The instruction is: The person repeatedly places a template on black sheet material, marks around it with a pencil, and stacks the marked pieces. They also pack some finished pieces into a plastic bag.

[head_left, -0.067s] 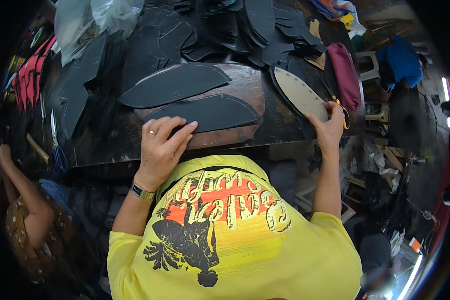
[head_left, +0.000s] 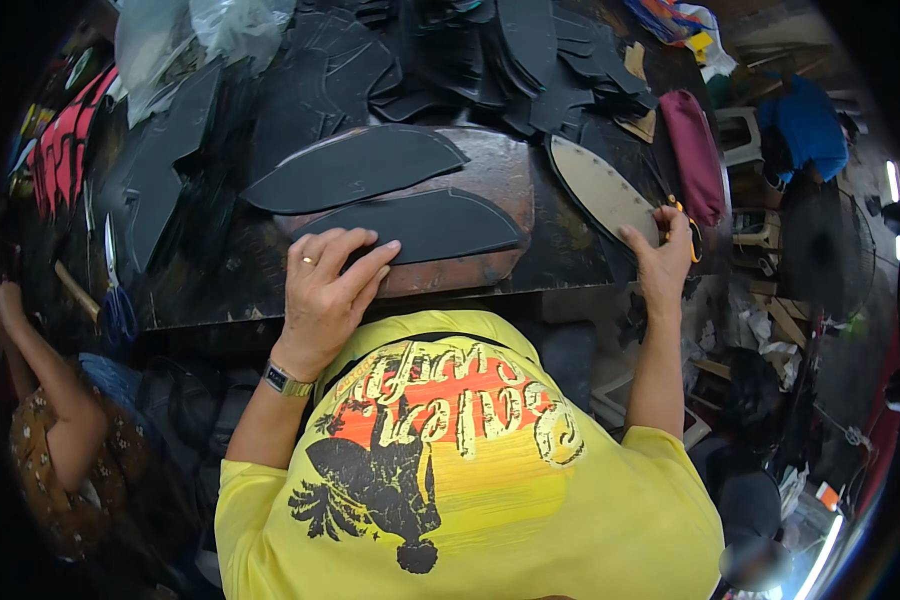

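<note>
Two black leaf-shaped cut pieces lie on a brown board: the far piece [head_left: 360, 165] and the near piece [head_left: 420, 225]. My left hand [head_left: 332, 280] is at the near piece's front edge, fingers curled and fingertips on it; its thumb is partly hidden. At the right, a beige pointed template [head_left: 602, 185] with small dark marks along its edge lies on something black of like outline. My right hand [head_left: 665, 250] grips its near end between thumb and fingers. Yellow-handled scissors [head_left: 692, 240] lie just beside that hand, partly covered by it.
The brown board [head_left: 450, 278] rests on a dark table. Stacks of black cut pieces [head_left: 440, 70] fill the far side, with more [head_left: 165, 190] at left. Blue-handled scissors [head_left: 118, 300] lie by the left edge, a maroon roll [head_left: 692, 160] at right. Another person's arm [head_left: 55, 380] shows far left.
</note>
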`<state>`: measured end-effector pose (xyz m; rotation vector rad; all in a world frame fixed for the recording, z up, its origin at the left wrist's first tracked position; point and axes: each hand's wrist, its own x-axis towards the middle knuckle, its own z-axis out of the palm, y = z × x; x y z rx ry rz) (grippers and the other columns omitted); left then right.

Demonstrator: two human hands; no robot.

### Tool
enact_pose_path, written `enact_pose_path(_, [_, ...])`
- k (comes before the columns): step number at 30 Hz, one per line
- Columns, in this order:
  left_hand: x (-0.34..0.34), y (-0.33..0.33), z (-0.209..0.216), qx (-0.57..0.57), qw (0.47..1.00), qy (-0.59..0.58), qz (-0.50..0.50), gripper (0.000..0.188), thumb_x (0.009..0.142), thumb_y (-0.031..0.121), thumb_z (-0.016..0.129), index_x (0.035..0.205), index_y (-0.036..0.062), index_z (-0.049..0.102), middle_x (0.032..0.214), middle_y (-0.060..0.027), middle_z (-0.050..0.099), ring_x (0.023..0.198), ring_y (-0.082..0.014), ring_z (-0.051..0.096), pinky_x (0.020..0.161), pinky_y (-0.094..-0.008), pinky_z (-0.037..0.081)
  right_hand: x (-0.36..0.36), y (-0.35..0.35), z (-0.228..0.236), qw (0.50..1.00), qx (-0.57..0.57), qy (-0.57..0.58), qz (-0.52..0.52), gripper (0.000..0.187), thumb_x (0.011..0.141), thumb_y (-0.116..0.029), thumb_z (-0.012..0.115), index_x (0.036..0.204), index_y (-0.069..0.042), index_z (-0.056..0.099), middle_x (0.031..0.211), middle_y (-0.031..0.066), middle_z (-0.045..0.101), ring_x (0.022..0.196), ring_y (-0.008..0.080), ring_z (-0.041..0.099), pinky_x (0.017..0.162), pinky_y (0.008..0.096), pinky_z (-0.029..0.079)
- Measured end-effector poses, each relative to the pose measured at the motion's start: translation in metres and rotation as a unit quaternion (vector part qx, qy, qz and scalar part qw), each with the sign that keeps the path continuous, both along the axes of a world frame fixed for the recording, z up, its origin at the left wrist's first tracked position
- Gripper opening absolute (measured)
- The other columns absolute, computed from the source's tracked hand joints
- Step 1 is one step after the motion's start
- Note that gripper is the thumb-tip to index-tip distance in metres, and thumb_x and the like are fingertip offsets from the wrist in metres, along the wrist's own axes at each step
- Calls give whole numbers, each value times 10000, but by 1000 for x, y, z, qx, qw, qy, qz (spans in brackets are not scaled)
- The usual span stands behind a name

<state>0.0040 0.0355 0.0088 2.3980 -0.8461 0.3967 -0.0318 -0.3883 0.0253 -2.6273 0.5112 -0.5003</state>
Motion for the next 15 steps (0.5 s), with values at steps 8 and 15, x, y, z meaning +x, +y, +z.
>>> enact_pose_path(8, [12, -4, 2, -27, 999, 27, 11, 248, 842, 117, 762, 1090, 112, 761, 1131, -51, 674, 1123, -253, 612, 986, -437, 439, 20, -14, 40, 861, 488, -85, 120, 188, 911, 13, 719, 1088, -31, 670, 1019, -11, 662, 924, 66, 614, 875, 211, 465])
enact_pose_path(15, [-11, 9, -1, -59, 997, 7, 43, 229, 808, 74, 781, 1036, 83, 763, 1103, -64, 657, 1137, -270, 604, 990, -475, 449, 61, 96, 32, 796, 544, 78, 253, 177, 879, -51, 769, 1041, -47, 700, 929, -40, 646, 842, 48, 583, 779, 209, 460])
